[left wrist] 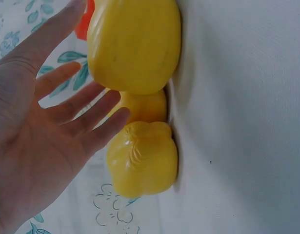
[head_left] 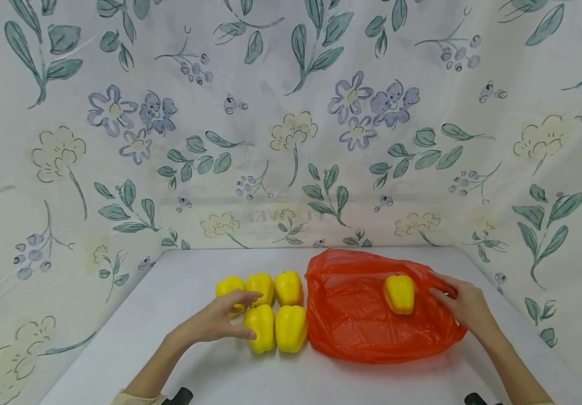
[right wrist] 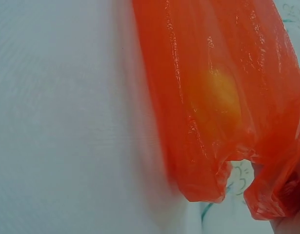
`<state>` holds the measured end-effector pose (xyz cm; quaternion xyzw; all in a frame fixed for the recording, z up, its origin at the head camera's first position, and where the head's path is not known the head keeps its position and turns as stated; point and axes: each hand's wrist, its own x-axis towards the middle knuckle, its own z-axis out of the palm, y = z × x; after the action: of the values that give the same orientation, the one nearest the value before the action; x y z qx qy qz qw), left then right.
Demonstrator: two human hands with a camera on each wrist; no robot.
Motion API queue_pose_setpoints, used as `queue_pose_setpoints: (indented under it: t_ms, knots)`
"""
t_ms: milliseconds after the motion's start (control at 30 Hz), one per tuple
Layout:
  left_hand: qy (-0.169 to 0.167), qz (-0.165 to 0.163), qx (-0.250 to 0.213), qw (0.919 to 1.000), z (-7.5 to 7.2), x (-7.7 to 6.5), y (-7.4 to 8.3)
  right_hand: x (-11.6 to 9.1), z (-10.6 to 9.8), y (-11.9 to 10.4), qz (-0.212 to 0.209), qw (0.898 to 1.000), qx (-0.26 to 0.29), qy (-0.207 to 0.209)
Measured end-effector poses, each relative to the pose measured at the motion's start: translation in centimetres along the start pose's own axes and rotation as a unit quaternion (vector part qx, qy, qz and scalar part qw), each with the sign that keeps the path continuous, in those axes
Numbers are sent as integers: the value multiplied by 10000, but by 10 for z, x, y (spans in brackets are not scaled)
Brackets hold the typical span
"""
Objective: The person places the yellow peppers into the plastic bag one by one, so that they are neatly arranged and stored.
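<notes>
Several yellow bell peppers [head_left: 291, 329] are grouped in two rows on the table, left of a red plastic bag [head_left: 352, 332]. One more yellow bell pepper [head_left: 399, 294] lies at the bag's right part; the right wrist view shows its yellow [right wrist: 218, 100] through the film. My left hand [head_left: 220, 318] is over the left side of the group, thumb and fingers spread. In the left wrist view its palm [left wrist: 37, 141] is bare and its fingers are extended beside the peppers [left wrist: 142, 161]. My right hand [head_left: 465, 304] grips the bag's right edge, with its fingertips partly hidden by the film.
A white table [head_left: 230, 377] carries everything. Behind it and at both sides hangs a cloth [head_left: 250, 169] printed with flowers and leaves. The bag's left edge lies right against the nearest peppers.
</notes>
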<state>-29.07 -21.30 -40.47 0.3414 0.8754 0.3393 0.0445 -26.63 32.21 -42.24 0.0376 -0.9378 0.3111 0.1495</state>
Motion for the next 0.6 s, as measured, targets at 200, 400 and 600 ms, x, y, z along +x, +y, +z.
queue_pose_setpoints:
  t_ms: [200, 400, 600]
  knots:
    - [-254, -114, -5, 9996, 5, -2, -1, 2, -1, -1, 69, 9999, 36, -78]
    - [-274, -162, -122, 9994, 12, -1, -5, 3, -2, -1, 135, 9998, 2, -163]
    - [-198, -161, 87, 9996, 20, 2, -6, 3, -2, -1, 93, 9998, -31, -172]
